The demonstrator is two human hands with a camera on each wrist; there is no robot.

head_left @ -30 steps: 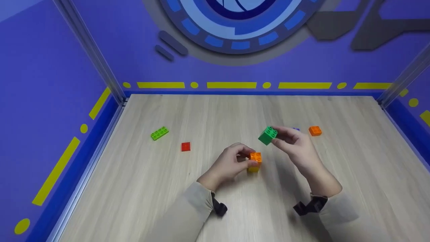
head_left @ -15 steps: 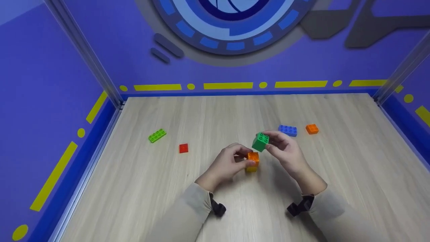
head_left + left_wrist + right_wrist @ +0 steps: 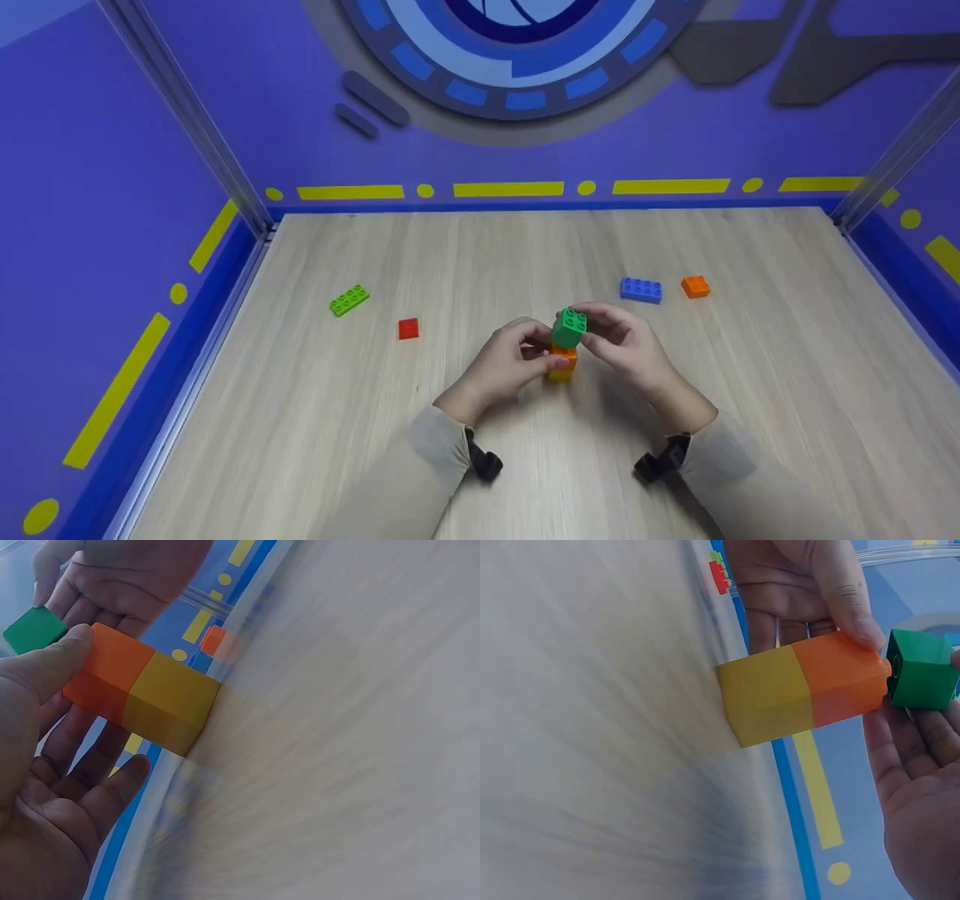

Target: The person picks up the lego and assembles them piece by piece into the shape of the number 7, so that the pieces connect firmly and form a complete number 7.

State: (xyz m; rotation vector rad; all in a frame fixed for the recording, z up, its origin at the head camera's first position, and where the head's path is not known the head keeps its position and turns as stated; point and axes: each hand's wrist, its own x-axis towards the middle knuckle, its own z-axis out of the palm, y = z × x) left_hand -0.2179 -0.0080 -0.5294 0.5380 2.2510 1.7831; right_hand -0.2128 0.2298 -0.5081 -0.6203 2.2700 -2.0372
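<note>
Head view: the left hand [image 3: 514,365] pinches an upright stack of two plastic bricks, orange over yellow [image 3: 571,361]; the right hand [image 3: 631,346] pinches a square green plastic brick [image 3: 570,328] just above the stack. Left of the stack lie a lime-green studded plate [image 3: 349,300] and red square brick [image 3: 408,328]; beyond it, rightward, a blue rectangular brick [image 3: 641,289] and small orange brick [image 3: 695,286].

Left wrist: the thumb presses the stack's orange half.

Right wrist: whether the green brick touches the stack's studs is unclear.

Even indoor light, soft shadows on the tabletop [image 3: 487,251], dim wrist views, wood grain blurred
</note>
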